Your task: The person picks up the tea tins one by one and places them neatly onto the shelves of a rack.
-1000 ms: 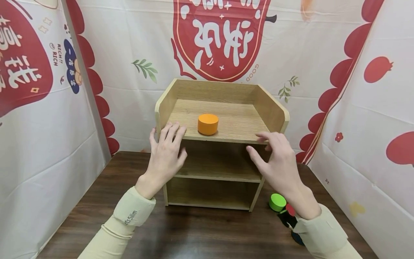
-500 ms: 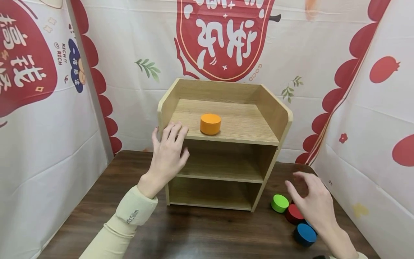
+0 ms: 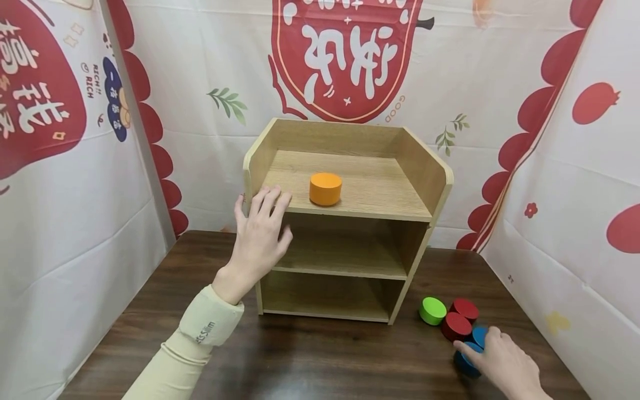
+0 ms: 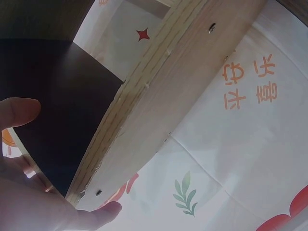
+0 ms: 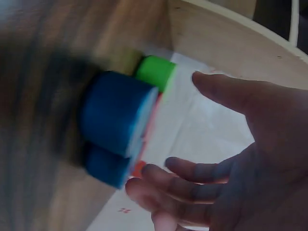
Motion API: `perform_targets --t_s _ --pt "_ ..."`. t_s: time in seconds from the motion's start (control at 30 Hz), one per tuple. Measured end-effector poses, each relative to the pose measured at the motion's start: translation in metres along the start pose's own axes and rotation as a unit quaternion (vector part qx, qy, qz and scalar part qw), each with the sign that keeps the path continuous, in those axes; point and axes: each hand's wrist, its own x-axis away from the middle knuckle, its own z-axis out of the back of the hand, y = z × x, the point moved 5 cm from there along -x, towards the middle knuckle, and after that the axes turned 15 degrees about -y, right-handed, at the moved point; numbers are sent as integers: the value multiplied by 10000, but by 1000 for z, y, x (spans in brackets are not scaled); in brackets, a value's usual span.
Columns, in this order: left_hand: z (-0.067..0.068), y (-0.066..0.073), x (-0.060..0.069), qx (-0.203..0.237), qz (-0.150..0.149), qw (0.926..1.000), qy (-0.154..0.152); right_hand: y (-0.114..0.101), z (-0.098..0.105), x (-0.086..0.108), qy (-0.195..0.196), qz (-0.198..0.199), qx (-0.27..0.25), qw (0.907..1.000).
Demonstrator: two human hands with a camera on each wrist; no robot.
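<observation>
In the head view the left hand (image 3: 257,239) lies at the left front corner of the wooden shelf (image 3: 360,213), fingers on the top board's edge. The left wrist view shows its thumb and fingers (image 4: 101,216) around the shelf's side panel (image 4: 144,110). An orange cylinder (image 3: 325,189) stands on the top board. At the lower right, the right hand (image 3: 510,361) hovers by two blue cylinders (image 3: 466,364). Its fingers are spread and slightly bent in the right wrist view, with a gap between them and the nearer blue cylinder (image 5: 115,113).
Beside the blue cylinders on the dark table (image 3: 320,361) stand two red cylinders (image 3: 456,326) and a green cylinder (image 3: 432,311), right of the shelf. Printed cloth (image 3: 190,166) hangs behind and on both sides.
The right hand has left the shelf's right front corner and moved right and down to the blue cylinders. The left hand has stayed at the shelf's left corner.
</observation>
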Motion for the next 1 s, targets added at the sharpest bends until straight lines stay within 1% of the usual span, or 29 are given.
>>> perform_targets --t_s 0.07,0.17,0.4,0.53,0.7,0.83,1.0 --pt "0 0 0 38 7 10000 -14 7 -9 -3 -301 -202 -15 9993" --pt "-1 -1 1 84 39 9999 -62 14 -20 -8 -518 -340 -126 9980" --pt "-1 -2 2 84 38 9999 -71 21 -30 -17 -530 -434 -341 9971" --pt "-1 -2 2 123 53 9999 -100 24 -34 -21 -569 -411 -486 9964" --pt "-1 -3 1 125 80 9998 -125 25 -40 -27 -678 -179 -596 9958" --pt "-1 -3 1 125 64 9998 -110 22 -43 -33 -677 196 -723 9949" --pt "-1 -2 1 108 46 9999 -75 11 -42 -36 -522 684 -949 9918"
